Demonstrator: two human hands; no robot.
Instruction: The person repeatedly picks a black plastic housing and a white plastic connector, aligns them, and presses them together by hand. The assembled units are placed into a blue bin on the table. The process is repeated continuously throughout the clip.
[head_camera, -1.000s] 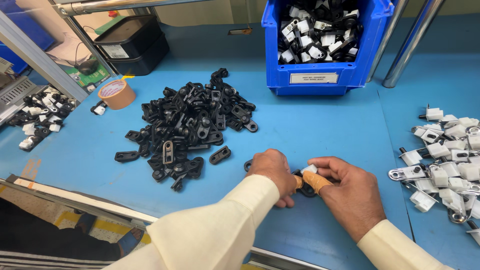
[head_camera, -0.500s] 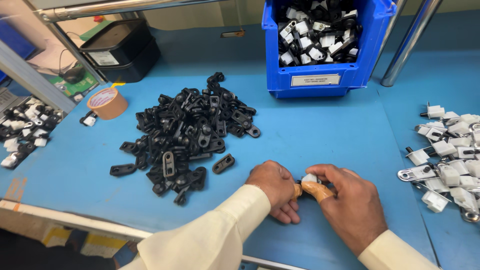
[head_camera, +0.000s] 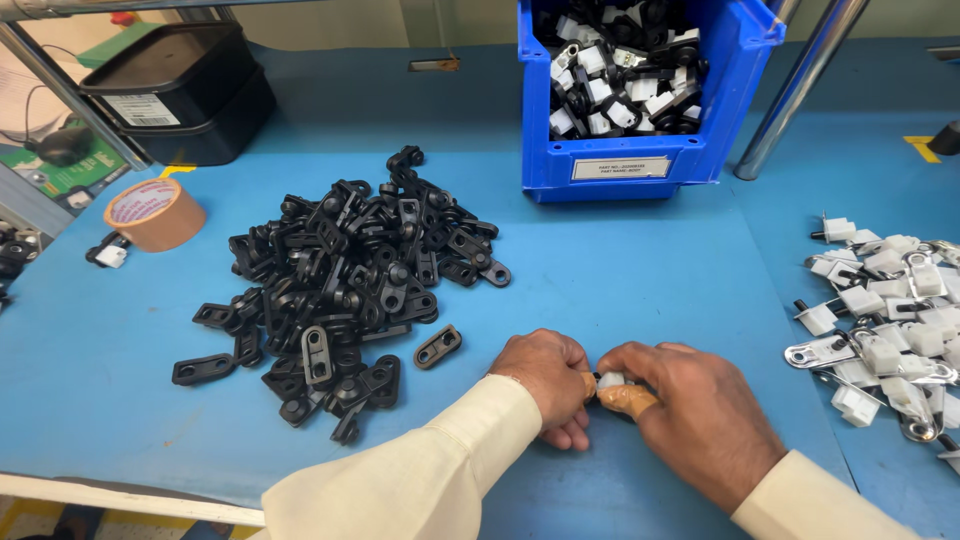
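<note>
Your left hand (head_camera: 545, 385) and right hand (head_camera: 695, 415) meet at the near edge of the blue worktop (head_camera: 620, 270), fingertips pinched together on one small white part (head_camera: 610, 381). Both hands are closed around it, so its long axis can't be read. The right thumb wears a tan finger cot (head_camera: 628, 400) pressed just under the part.

The pile of black plastic link pieces (head_camera: 345, 285) lies left of your hands, left hand nearer; one stray link (head_camera: 438, 346) sits just beside that wrist. White clips with metal tabs (head_camera: 885, 335) are spread to the right (nearer your right hand). Blue bin (head_camera: 650, 165) stands straight ahead, tape roll (head_camera: 153, 213) far left.
</note>
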